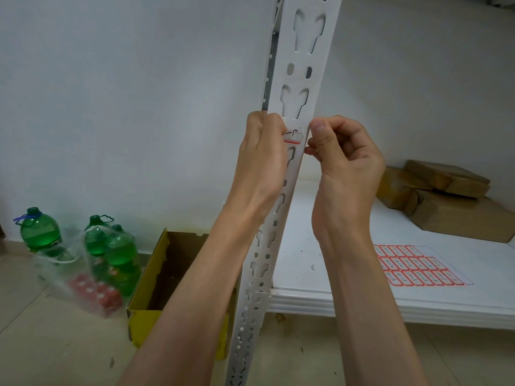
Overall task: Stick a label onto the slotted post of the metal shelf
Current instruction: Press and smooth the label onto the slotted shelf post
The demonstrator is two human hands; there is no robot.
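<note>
A small white label [293, 137] with a red border lies flat across the front face of the white slotted post [302, 79], between two keyhole slots, at the level of both hands. The left hand [262, 154] wraps the post's left edge, its fingers curled round the metal and its thumb tip at the label's left end. The right hand [344, 154] is at the post's right edge, fingers curled, with thumb and forefinger pinched together at the label's right end; whether they grip the label or only press it cannot be told. The post runs from the top of the view down to the floor [50, 344], which is pale tile, and stands before a plain white wall [125, 93]. A white shelf [348, 305] joins the post low on its right side. On the shelf lies a sheet [418, 266] of red-bordered labels, and farther back, near the wall, a stack of brown parcels [446, 196]. On the floor left of the post sits an open yellow box [156, 288], partly hidden by the left forearm. Farther left stand green bottles [41, 229], some inside a clear bag [83, 274] together with red packs.
</note>
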